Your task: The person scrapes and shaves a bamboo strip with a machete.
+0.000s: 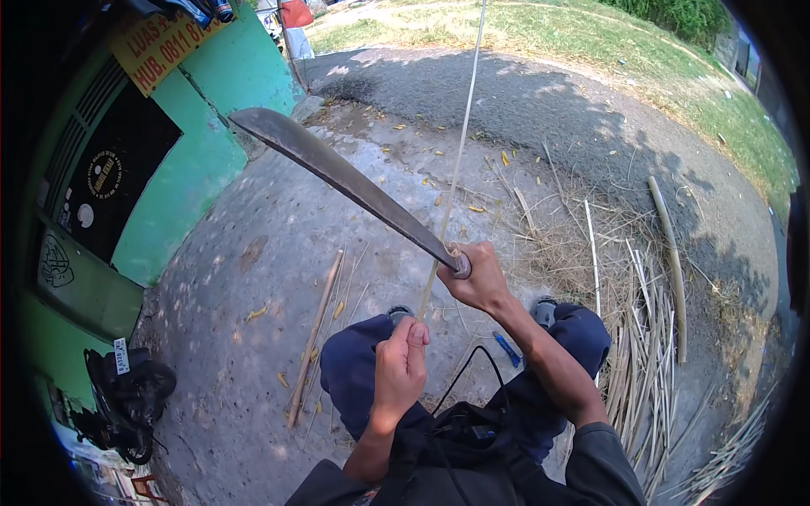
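My right hand (pixel 475 280) is closed around the handle of a machete (pixel 348 181), whose long dark blade points away to the upper left. A long, thin bamboo strip (pixel 466 118) rises from my hands past the top of the view. Its near end is gripped in my closed left hand (pixel 398 371), low between my knees. The strip passes beside the blade's base at my right hand; whether the edge is cutting into it, I cannot tell. My right fingers partly hide the handle.
Many split bamboo strips (pixel 639 363) lie at the right beside a thick pole (pixel 669 253). Another thin pole (pixel 316 337) lies left of my legs. A small blue object (pixel 507 348) rests near my right foot. A green wall (pixel 186 190) and motorbike (pixel 135 388) stand left.
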